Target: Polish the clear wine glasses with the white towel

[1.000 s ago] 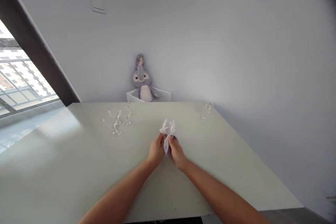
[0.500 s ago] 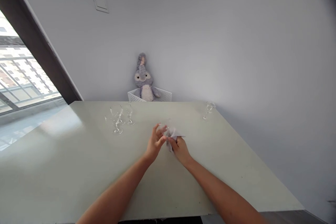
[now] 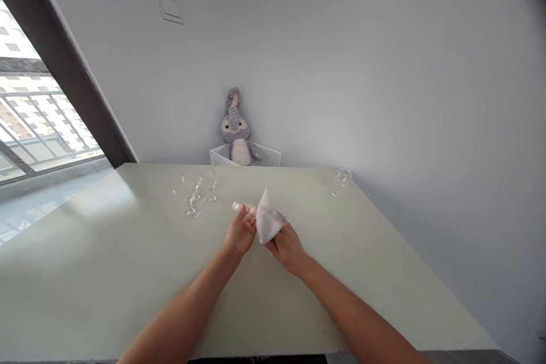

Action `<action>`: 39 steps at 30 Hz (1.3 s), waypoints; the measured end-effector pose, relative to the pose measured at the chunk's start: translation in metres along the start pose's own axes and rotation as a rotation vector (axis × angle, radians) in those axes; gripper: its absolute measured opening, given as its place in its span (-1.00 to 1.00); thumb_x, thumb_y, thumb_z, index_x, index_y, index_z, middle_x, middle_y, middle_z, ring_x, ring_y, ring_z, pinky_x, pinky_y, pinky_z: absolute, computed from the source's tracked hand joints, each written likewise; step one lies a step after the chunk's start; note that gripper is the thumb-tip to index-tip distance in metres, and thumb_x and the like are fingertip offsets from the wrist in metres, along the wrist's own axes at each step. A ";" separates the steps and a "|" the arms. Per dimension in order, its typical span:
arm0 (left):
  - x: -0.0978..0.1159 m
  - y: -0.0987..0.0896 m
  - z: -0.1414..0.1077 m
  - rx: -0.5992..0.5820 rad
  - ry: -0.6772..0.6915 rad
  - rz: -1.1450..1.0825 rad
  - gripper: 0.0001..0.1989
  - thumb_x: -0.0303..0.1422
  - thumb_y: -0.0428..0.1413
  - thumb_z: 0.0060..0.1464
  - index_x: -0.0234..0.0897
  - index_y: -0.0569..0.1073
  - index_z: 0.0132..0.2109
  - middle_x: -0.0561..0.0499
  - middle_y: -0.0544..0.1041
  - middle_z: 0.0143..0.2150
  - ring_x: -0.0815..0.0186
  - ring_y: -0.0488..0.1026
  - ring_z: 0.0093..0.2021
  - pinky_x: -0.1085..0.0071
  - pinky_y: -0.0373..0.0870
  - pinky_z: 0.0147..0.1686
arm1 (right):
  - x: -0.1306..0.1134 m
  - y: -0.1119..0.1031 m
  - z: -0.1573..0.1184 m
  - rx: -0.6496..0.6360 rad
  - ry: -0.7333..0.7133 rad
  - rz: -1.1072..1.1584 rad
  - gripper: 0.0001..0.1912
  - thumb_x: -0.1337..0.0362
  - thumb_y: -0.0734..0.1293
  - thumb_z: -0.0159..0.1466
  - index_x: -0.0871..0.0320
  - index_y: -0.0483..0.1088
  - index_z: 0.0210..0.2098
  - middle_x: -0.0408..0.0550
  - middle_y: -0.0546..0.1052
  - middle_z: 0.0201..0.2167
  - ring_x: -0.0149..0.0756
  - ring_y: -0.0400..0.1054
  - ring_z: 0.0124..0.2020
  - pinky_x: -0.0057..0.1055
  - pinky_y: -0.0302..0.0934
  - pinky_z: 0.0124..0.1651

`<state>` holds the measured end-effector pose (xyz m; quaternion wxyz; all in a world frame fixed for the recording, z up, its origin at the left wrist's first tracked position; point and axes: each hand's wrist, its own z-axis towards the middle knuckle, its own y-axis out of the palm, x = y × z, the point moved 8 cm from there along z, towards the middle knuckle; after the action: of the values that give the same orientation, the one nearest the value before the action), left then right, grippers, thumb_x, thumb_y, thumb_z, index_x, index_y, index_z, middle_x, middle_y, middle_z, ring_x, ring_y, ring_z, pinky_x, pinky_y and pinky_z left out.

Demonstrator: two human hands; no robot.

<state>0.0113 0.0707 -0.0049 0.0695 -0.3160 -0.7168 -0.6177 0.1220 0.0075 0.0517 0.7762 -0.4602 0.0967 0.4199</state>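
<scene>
My left hand [image 3: 241, 232] is closed round a clear stemmed glass [image 3: 238, 205], which lies tilted on its side with one end poking out to the left of my thumb. The glass's other end is hidden behind a pale cloth [image 3: 268, 220]. My right hand [image 3: 289, 247] grips that cloth from below, and its peak stands up between the two hands. Both hands are above the middle of the table. To the left of them, several clear stemmed glasses [image 3: 191, 212] stand in a group.
One more stemmed glass [image 3: 341, 177] is near the far right corner of the pale table [image 3: 367, 290]. Behind the far edge, a grey plush toy [image 3: 240, 151] sits in a white perforated basket [image 3: 269, 156] against the wall. A window with railings is at left.
The cloth has come up and spread between my hands, hiding part of the glass. My left hand has moved slightly left and closed round the glass, which now tilts left.
</scene>
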 end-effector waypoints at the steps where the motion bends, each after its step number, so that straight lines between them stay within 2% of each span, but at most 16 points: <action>1: -0.008 0.002 -0.002 -0.015 -0.046 -0.023 -0.80 -0.27 -0.01 0.10 -0.36 0.31 -0.30 -0.09 0.48 -0.35 0.26 0.49 -0.25 0.34 0.42 -0.18 | -0.005 0.005 -0.002 -0.036 -0.038 -0.119 -0.58 0.08 0.14 0.23 0.07 0.21 0.04 0.10 0.24 0.05 -0.10 0.24 -0.07 -0.18 0.20 -0.13; 3: -0.020 0.005 -0.006 -0.014 -0.074 -0.072 -0.80 -0.28 -0.02 0.11 -0.37 0.32 -0.28 -0.09 0.47 -0.37 0.25 0.49 -0.27 0.32 0.43 -0.20 | -0.003 0.009 -0.004 -0.051 0.000 -0.263 -0.55 0.11 0.12 0.24 0.10 0.13 0.09 0.14 0.17 0.09 -0.15 0.31 -0.19 -0.27 0.25 -0.28; 5: -0.024 0.008 -0.011 0.016 -0.032 -0.117 -0.83 -0.31 0.00 0.10 -0.36 0.30 -0.27 -0.12 0.46 -0.32 0.22 0.47 -0.20 0.30 0.42 -0.17 | 0.010 0.008 -0.006 -0.027 0.118 -0.227 -0.55 0.10 0.10 0.24 0.14 0.12 0.08 0.14 0.28 -0.02 -0.23 0.34 -0.34 -0.34 0.24 -0.41; 7: -0.024 0.014 -0.016 0.012 0.060 -0.113 -0.86 -0.35 0.04 0.06 -0.32 0.27 -0.25 -0.12 0.45 -0.24 0.18 0.43 -0.10 0.28 0.38 -0.10 | 0.027 0.005 -0.008 0.034 0.289 -0.041 -0.58 0.07 0.08 0.25 0.18 0.16 0.00 0.07 0.41 -0.24 -0.28 0.35 -0.45 -0.38 0.22 -0.44; 10: -0.015 0.028 -0.030 -0.063 0.273 0.020 -0.71 -0.41 0.13 -0.02 -0.19 0.20 -0.16 -0.04 0.39 -0.11 0.17 0.39 -0.02 0.21 0.30 -0.01 | 0.049 0.014 -0.014 0.103 0.572 0.410 -0.58 -0.02 0.05 0.23 0.19 0.22 -0.17 -0.10 0.41 -0.57 -0.30 0.32 -0.59 -0.41 0.19 -0.52; 13: -0.006 0.043 -0.047 -0.148 0.481 0.249 -0.51 -0.43 0.19 -0.10 -0.08 0.12 -0.07 -0.01 0.33 -0.03 0.18 0.39 -0.02 0.16 0.27 0.00 | 0.048 0.036 -0.017 0.063 0.731 0.862 -0.53 -0.11 0.08 0.18 0.18 0.22 -0.23 -0.16 0.38 -0.66 -0.34 0.26 -0.69 -0.42 0.17 -0.61; 16: 0.006 0.052 -0.057 -0.217 0.632 0.430 -0.48 -0.41 0.18 -0.08 -0.07 0.08 -0.03 -0.05 0.30 -0.02 0.15 0.37 -0.01 0.12 0.28 -0.02 | 0.037 0.044 -0.019 -0.040 0.761 1.006 -0.49 -0.14 0.11 0.15 0.18 0.24 -0.20 -0.18 0.37 -0.66 -0.37 0.24 -0.70 -0.43 0.16 -0.62; 18: 0.023 0.052 -0.061 -0.194 0.781 0.496 -0.49 -0.40 0.16 -0.06 -0.08 0.06 -0.03 -0.06 0.29 -0.02 0.16 0.36 0.01 0.10 0.26 0.00 | 0.027 0.042 -0.018 -0.223 0.679 0.921 -0.44 -0.18 0.11 0.12 0.21 0.28 -0.22 -0.16 0.38 -0.64 -0.37 0.25 -0.67 -0.44 0.14 -0.62; 20: 0.043 0.050 -0.064 -0.134 0.959 0.545 -0.48 -0.41 0.17 -0.06 -0.09 0.05 -0.03 -0.05 0.28 -0.03 0.18 0.35 0.01 0.09 0.22 0.03 | 0.011 0.035 -0.015 -0.449 0.452 0.762 -0.41 -0.20 0.16 0.08 0.21 0.34 -0.25 -0.09 0.42 -0.52 -0.34 0.31 -0.54 -0.43 0.18 -0.52; 22: 0.057 0.047 -0.065 -0.093 1.088 0.594 -0.47 -0.42 0.17 -0.07 -0.10 0.05 -0.03 -0.06 0.28 -0.03 0.19 0.34 0.02 0.08 0.20 0.04 | 0.002 0.023 -0.012 -0.554 0.226 0.568 -0.46 -0.17 0.19 0.08 0.17 0.38 -0.24 -0.04 0.44 -0.34 -0.31 0.33 -0.37 -0.42 0.20 -0.36; 25: 0.062 0.044 -0.063 -0.085 1.172 0.675 -0.45 -0.43 0.16 -0.06 -0.10 0.04 0.00 -0.06 0.27 -0.03 0.20 0.33 0.03 0.07 0.21 0.04 | 0.020 -0.003 -0.001 -0.338 0.203 0.181 -0.56 -0.07 0.10 0.21 0.11 0.40 -0.24 -0.05 0.42 -0.26 -0.34 0.30 -0.32 -0.40 0.17 -0.26; 28: 0.044 0.043 -0.061 -0.152 1.175 0.791 -0.42 -0.42 0.16 -0.06 -0.10 0.02 0.03 -0.07 0.27 -0.02 0.20 0.32 0.04 0.07 0.23 0.02 | 0.029 -0.019 0.003 -0.082 0.211 -0.114 -0.57 0.00 0.13 0.22 0.14 0.31 -0.07 -0.05 0.42 -0.33 -0.35 0.29 -0.38 -0.41 0.15 -0.29; 30: 0.021 0.044 -0.059 -0.237 1.109 0.863 -0.42 -0.40 0.15 -0.04 -0.11 0.01 0.06 -0.10 0.29 -0.02 0.19 0.32 0.03 0.09 0.27 -0.01 | 0.024 -0.010 0.001 -0.076 0.142 -0.188 -0.51 0.04 0.17 0.22 0.16 0.20 0.06 -0.05 0.43 -0.35 -0.34 0.30 -0.39 -0.44 0.14 -0.32; 33: -0.013 0.046 -0.059 -0.359 1.001 1.011 -0.40 -0.37 0.13 -0.02 -0.14 0.00 0.10 -0.16 0.30 0.01 0.17 0.31 0.04 0.11 0.29 -0.02 | 0.024 0.006 -0.004 -0.107 0.118 -0.246 -0.65 0.13 0.13 0.25 0.13 0.31 -0.05 -0.05 0.46 -0.34 -0.33 0.33 -0.36 -0.46 0.12 -0.34; 36: -0.031 0.045 -0.055 -0.332 0.956 1.271 -0.35 -0.34 0.12 -0.03 -0.15 -0.03 0.15 -0.19 0.26 0.10 0.14 0.23 0.11 0.07 0.19 0.06 | 0.051 0.005 -0.004 -0.081 0.277 -0.235 -0.73 0.17 0.13 0.25 0.10 0.39 -0.21 -0.06 0.50 -0.32 -0.32 0.36 -0.33 -0.48 0.11 -0.31; 39: -0.031 0.037 -0.043 -0.230 0.880 1.409 -0.40 -0.31 0.08 0.01 -0.15 0.00 0.16 -0.14 0.24 0.13 0.16 0.18 0.15 0.08 0.13 0.10 | 0.101 -0.020 0.002 0.025 0.538 -0.220 -0.72 0.18 0.11 0.24 0.14 0.41 -0.27 -0.07 0.51 -0.45 -0.32 0.37 -0.38 -0.47 0.11 -0.29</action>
<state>0.0429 0.0211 0.0209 0.6799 -0.4249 -0.1918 -0.5660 0.1997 0.0611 0.0108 0.7693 -0.5531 0.2538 0.1946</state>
